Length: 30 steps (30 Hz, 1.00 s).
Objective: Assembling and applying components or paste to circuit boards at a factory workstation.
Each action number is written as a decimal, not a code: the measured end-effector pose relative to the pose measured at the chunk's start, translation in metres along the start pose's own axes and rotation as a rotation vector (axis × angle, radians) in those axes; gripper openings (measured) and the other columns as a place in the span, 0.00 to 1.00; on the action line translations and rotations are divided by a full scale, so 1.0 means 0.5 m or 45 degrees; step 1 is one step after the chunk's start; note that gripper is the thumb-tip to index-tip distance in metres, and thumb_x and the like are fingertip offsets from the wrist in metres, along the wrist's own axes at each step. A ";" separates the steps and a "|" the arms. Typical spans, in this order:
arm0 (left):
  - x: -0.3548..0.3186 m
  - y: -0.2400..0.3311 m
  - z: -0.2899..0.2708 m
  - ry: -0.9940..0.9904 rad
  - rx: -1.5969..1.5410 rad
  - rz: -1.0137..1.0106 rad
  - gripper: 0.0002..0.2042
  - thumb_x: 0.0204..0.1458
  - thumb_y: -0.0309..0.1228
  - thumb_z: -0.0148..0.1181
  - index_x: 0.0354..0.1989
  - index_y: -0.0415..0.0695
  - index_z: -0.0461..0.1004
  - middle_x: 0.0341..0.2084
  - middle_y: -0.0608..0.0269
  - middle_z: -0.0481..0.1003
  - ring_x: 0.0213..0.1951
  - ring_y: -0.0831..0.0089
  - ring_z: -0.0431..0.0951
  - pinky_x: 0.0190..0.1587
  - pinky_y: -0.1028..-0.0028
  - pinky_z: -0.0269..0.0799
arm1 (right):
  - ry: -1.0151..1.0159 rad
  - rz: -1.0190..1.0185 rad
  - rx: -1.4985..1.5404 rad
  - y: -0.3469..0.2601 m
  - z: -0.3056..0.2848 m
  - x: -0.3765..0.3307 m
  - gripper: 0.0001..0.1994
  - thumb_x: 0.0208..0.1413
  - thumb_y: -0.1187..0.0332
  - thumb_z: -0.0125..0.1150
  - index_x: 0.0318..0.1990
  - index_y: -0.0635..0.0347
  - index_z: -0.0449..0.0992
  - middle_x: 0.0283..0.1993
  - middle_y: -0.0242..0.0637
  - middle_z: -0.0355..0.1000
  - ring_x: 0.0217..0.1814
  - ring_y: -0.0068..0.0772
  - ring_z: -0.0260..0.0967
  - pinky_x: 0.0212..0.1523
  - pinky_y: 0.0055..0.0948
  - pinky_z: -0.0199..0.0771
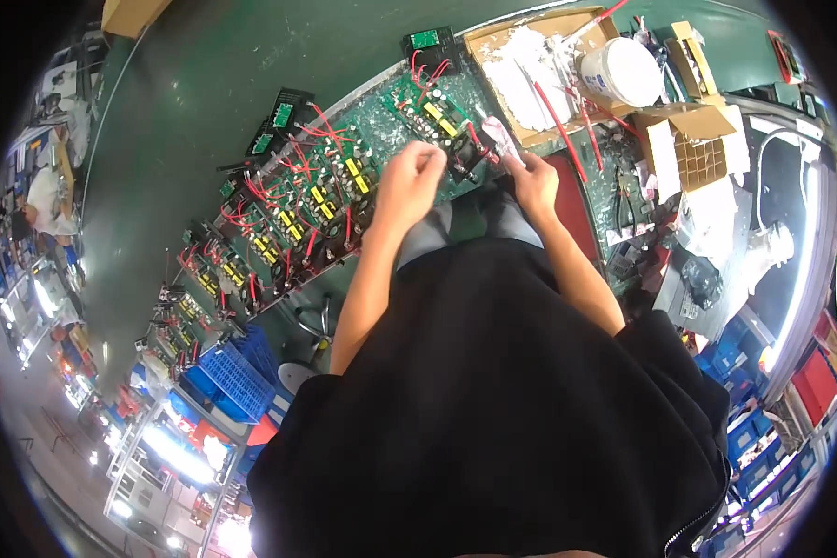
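A green circuit board (437, 112) with yellow-wrapped parts and red wires lies on the worktable in front of me. My left hand (411, 183) is just to its near left, thumb and fingers pinched together; whatever is between them, if anything, is too small to make out. At the board's right side, my right hand (534, 184) is closed on a crumpled white-and-pink piece (500, 139), which could be a rag or a soft packet. The black box (430, 45) with a green panel sits at the board's far end, beside its red wires.
Several similar boards (321, 200) run in a row to the left. A cardboard tray (502, 70) of white scraps holds a white tub (620, 73) at the far right. Nearer stand a divided carton (700, 160) and pliers (625, 200). Blue baskets (228, 381) are at lower left.
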<state>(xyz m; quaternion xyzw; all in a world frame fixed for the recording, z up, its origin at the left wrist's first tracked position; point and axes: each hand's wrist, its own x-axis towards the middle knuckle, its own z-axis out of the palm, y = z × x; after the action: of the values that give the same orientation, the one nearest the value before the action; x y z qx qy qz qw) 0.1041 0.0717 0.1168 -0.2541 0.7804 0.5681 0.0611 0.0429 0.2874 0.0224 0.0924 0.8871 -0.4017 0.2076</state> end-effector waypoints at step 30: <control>0.063 -0.071 0.045 -0.002 -1.059 -0.458 0.13 0.57 0.36 0.59 0.33 0.36 0.76 0.20 0.68 0.73 0.20 0.87 0.65 0.23 0.82 0.60 | -0.186 0.211 0.894 -0.247 0.094 -0.010 0.12 0.59 0.63 0.58 0.42 0.65 0.75 0.32 0.33 0.74 0.30 0.21 0.71 0.30 0.21 0.71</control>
<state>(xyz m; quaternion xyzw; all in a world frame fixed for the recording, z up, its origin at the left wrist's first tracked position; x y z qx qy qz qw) 0.0890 0.0741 0.0665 -0.3880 0.4292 0.8140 0.0522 0.0205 0.1703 0.0801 0.2006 0.6675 -0.6692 0.2577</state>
